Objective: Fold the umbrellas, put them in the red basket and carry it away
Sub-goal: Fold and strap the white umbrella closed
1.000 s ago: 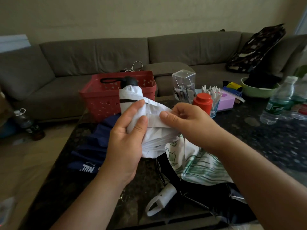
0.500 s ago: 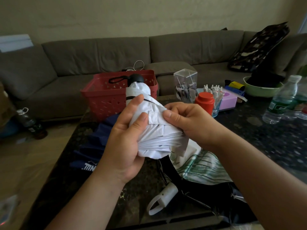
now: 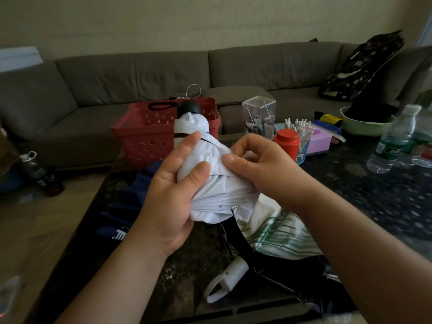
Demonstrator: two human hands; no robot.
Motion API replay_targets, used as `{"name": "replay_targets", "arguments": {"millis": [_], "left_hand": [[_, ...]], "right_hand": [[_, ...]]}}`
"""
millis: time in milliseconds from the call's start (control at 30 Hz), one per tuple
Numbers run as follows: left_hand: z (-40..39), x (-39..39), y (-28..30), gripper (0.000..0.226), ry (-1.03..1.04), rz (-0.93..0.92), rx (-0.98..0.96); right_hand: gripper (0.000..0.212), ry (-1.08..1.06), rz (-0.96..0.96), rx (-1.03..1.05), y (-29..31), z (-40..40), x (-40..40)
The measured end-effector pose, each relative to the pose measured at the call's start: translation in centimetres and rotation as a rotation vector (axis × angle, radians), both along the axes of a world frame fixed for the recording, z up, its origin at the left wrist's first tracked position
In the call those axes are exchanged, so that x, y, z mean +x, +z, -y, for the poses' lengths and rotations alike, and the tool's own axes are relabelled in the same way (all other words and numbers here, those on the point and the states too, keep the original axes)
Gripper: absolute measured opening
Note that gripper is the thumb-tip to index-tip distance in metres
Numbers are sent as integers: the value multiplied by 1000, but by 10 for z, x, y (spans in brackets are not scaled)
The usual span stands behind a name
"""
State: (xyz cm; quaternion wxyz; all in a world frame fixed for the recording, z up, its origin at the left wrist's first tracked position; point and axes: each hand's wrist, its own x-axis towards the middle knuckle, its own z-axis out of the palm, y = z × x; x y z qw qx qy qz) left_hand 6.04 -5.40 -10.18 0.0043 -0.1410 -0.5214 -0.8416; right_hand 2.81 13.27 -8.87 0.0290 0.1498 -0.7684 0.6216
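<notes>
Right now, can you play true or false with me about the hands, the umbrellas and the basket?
1. Both hands are holding the white umbrella. True: the left hand wraps round it and the right hand pinches its strap.
2. The white umbrella is already inside the red basket. False: it is held up in front of the basket.
3. A blue umbrella lies on the table. True.
4. The basket is green. False: it is red; the green thing is a bowl on the right.
5. The red jar is in the right hand. False: it stands on the table behind that hand.
</notes>
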Motion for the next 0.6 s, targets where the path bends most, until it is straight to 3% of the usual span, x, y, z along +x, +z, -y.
{"name": "replay_targets", "arguments": {"millis": [200, 333, 467, 600], "left_hand": [[-3, 4, -9, 51, -26, -110, -216], [-6, 9, -8, 55, -104, -126, -190], [-7, 11, -6, 57, -150, -132, -162], [-7, 10, -5, 60, -224, -131, -131]], "right_hand": [[46, 25, -44, 11, 10, 4, 6], [43, 100, 34, -37, 7, 0, 8], [33, 77, -27, -93, 7, -1, 10], [50, 66, -63, -177, 6, 1, 10]]}}
